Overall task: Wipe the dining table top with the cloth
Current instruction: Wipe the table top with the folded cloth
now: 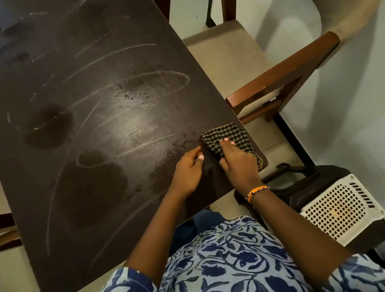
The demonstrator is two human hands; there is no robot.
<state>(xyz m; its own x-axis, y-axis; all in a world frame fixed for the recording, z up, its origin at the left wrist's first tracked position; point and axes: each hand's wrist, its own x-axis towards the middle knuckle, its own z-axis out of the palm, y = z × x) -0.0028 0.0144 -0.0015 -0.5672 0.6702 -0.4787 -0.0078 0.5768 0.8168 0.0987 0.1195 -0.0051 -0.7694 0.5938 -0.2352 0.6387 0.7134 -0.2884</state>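
The dark brown dining table top (85, 139) fills the left and middle of the head view, marked with curved wet streaks and damp patches. A folded black-and-tan checked cloth (231, 139) lies at the table's near right corner. My right hand (235, 160) lies flat on the cloth with straight fingers, pressing it onto the table. My left hand (188, 170) rests on the table just left of the cloth, its fingers loosely curled and its fingertips at the cloth's left edge. It grips nothing that I can see.
A wooden chair (282, 75) with a beige seat stands against the table's right side. A dark stool with a white perforated top (337, 208) stands on the floor at the near right. Pale floor shows to the left of the table.
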